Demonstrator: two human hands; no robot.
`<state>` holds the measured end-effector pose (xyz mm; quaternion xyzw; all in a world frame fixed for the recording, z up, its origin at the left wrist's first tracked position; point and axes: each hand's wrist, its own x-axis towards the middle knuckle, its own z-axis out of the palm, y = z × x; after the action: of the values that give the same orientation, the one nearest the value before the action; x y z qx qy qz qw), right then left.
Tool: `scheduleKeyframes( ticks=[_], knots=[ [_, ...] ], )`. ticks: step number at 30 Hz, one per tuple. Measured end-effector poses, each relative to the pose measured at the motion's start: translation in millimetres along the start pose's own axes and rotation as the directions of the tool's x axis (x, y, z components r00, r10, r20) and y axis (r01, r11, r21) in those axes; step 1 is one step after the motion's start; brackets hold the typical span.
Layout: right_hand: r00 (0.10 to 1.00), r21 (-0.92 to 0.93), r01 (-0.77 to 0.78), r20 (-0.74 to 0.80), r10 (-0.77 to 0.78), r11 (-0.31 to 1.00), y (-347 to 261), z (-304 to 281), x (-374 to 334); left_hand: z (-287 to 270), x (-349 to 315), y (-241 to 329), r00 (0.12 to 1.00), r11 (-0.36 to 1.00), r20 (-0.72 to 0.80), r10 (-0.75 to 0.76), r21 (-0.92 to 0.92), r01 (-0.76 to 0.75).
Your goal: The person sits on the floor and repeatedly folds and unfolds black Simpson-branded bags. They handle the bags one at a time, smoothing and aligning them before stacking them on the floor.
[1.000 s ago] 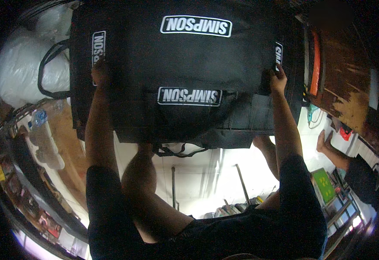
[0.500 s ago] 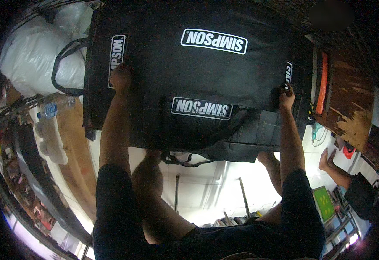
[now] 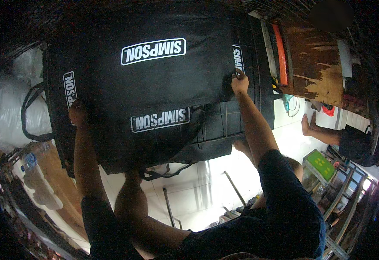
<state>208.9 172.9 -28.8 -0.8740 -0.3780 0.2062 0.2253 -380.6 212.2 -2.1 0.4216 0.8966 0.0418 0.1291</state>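
A large black fabric bag point(image 3: 154, 84) with white-printed labels lies spread out in front of me. My left hand point(image 3: 78, 112) is closed on the fabric near its left side, partly covering a printed label. My right hand point(image 3: 240, 83) pinches the fabric at the right, just below another label. Between my hands the upper layer looks fairly flat. A black strap loop point(image 3: 32, 110) sticks out at the bag's left side, and another strap point(image 3: 167, 172) hangs from its near edge. Beneath the upper layer, black fabric with a stitched grid point(image 3: 224, 121) shows at the right.
Clear plastic-wrapped bundles point(image 3: 9, 108) stand at the left, above a plastic bottle point(image 3: 29, 161). A worn wooden panel point(image 3: 306, 60) and an orange strip point(image 3: 279, 54) are at the right. Another person's leg point(image 3: 323, 135) and a green-topped box point(image 3: 320, 166) lie further right.
The view has swung to the right, so the bag and both my hands appear further left, with the left side lower. Both hands keep their hold on the fabric.
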Motion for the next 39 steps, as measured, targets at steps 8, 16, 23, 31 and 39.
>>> scheduleKeyframes(
  ticks=[8,16,23,31,39],
  knots=[
    [1.000,0.027,-0.003,0.023,0.003,1.000,3,0,5,24,23,-27,0.996,0.988,-0.081,0.034,-0.149,-0.046],
    [0.991,-0.242,-0.019,0.123,0.050,0.970,6,10,22,42,29,-77,0.986,0.987,-0.046,0.157,-0.036,-0.159],
    [0.959,-0.005,0.279,0.054,-0.278,0.960,64,11,49,22,5,-19,0.975,0.958,-0.183,0.128,-0.231,-0.169],
    [0.977,0.007,0.188,0.098,-0.188,0.982,48,13,42,13,-3,-20,0.964,0.947,-0.258,0.070,-0.287,-0.146],
    [0.970,0.234,0.183,0.117,-0.214,0.955,76,15,46,14,0,-18,0.930,0.907,-0.361,0.063,-0.367,-0.204]
  ],
)
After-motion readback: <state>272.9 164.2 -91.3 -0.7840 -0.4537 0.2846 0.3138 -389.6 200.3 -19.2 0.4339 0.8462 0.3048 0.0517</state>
